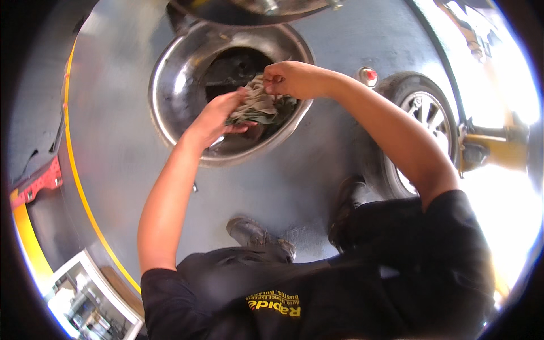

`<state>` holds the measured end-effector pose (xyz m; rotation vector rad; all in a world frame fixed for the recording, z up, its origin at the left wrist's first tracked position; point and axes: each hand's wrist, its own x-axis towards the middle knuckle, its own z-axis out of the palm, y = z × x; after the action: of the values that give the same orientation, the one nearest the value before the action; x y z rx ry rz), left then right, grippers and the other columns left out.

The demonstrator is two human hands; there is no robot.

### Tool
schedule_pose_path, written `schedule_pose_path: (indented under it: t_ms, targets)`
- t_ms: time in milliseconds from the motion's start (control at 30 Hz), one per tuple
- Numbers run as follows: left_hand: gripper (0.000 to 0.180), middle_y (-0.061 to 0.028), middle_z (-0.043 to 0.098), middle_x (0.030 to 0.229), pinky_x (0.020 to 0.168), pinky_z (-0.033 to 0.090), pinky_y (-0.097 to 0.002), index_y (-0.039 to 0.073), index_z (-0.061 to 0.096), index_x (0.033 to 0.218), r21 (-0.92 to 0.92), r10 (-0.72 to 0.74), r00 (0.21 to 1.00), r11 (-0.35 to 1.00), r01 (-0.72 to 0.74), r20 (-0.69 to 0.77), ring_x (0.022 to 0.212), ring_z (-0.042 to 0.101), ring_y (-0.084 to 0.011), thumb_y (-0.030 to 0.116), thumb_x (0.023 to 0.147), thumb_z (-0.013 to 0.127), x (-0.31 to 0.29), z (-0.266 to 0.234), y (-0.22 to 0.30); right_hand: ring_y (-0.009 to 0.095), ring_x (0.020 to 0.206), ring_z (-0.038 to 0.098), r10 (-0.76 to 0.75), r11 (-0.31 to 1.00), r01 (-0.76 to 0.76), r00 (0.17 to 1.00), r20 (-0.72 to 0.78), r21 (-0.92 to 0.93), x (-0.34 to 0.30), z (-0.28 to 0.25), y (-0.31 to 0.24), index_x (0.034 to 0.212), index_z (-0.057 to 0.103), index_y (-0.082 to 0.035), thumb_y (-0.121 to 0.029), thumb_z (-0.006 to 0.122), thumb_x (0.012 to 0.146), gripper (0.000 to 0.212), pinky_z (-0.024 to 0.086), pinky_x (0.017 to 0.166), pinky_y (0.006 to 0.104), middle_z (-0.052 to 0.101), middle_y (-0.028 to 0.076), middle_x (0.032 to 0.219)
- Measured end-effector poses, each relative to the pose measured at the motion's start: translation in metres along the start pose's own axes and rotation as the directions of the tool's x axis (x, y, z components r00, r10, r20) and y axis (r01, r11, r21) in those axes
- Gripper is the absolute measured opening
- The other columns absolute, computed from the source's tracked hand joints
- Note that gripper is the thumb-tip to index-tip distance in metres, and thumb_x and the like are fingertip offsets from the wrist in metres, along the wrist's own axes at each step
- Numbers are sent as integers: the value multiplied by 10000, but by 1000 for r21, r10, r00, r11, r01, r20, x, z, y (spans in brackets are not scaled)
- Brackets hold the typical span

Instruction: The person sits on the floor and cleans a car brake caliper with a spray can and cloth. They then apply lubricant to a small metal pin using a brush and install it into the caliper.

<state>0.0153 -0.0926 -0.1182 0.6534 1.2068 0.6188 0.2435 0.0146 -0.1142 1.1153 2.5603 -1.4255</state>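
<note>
The cloth (258, 105), crumpled and beige with darker greenish folds on its lower side, is bunched up between the two hands, over the four o'clock part of a wide, shiny metal basin (184, 71). Inside the basin, from its middle toward twelve o'clock, lies a dark round area; whether that is liquid, a recess or only staining I cannot tell.

The left hand (219, 113) meets the cloth from its eight o'clock side, the thumb above and the other fingers spread below, clasping it between them. The right hand (297, 78) comes in from two o'clock, its fingers pinched together on the cloth's upper edge. The hands and cloth cover part of the basin's inside, and how far the left fingers reach behind the folds is hidden.

Beyond the basin at twelve o'clock, a rounded dark metal part (238, 11) is cut off by the top edge. At three o'clock stands a wheel (433, 110) with a black tyre, partly behind the right forearm (391, 119), with a small red-and-silver object (367, 76) just beside it. A dark boot (249, 229) rests on the grey floor (122, 124) at six o'clock. Glare washes out much of the far three o'clock side.
</note>
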Motion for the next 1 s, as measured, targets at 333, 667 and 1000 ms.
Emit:
schedule_pose_path:
  t_ms: [333, 667, 1000]
  targets:
    - [509, -40, 673, 1273, 899, 498, -391, 192, 542, 1425, 622, -15, 960, 759, 193, -279, 1103, 632, -179, 385, 968, 656, -77, -126, 15, 362, 1063, 622, 48, 788, 44, 990, 132, -614, 35, 54, 63, 962, 640, -52, -70, 601, 907, 69, 503, 900, 451, 627, 126, 1089]
    - [357, -128, 666, 1178, 923, 545, -420, 108, 663, 1225, 767, 224, 784, 474, 432, -580, 1095, 665, -316, 3, 883, 659, -95, -214, -244, 333, 1205, 601, 93, 612, -55, 996, 3, -789, 50, 69, 18, 1190, 724, -115, -139, 645, 900, 302, 553, 907, 484, 629, 116, 1265]
    - [319, -115, 645, 1121, 906, 553, -400, 75, 698, 1129, 751, 309, 789, 602, 269, -530, 1021, 673, -312, -56, 838, 684, -77, -234, -293, 348, 1059, 665, -230, 933, 241, 970, 72, -266, 47, 142, -88, 1095, 657, -86, -204, 576, 955, 200, 546, 892, 484, 658, 137, 1113]
